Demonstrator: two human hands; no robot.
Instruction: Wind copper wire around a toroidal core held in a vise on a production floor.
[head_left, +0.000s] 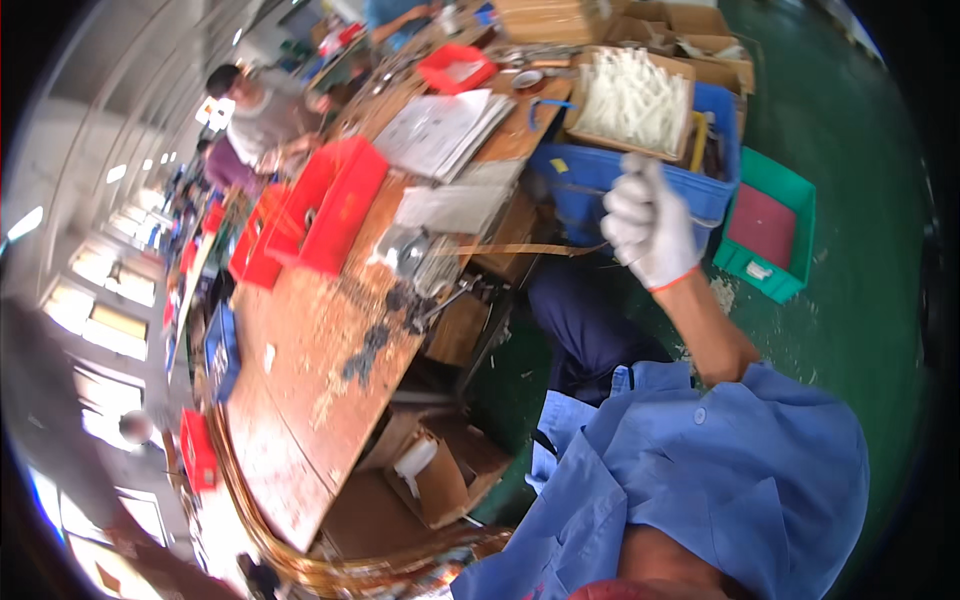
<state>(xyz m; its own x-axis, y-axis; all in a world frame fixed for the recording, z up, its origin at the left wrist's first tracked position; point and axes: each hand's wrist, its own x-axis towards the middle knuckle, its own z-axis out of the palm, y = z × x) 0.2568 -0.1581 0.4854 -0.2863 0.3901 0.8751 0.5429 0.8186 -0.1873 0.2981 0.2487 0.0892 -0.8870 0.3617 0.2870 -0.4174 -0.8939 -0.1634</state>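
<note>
My right hand (645,225), in a white glove with an orange cuff, is raised beside the blue bin, its fingers closed. A thin copper-coloured strip (530,249) stretches from it to a small metal device (430,265) at the bench edge. The strip's end is hidden by the glove, and it appears gripped in the fist. Below the device a metal lever (450,303) sticks out, and dark scraps (368,350) lie near it. My left hand is not visible.
Red bins (335,205), papers (435,130) and a bundle of copper-coloured strips (300,570) are on or along the wooden bench (290,400). A blue bin (570,190) holds a box of white pieces (635,100). A green crate (770,275) sits on the floor. A co-worker (262,120) stands beyond.
</note>
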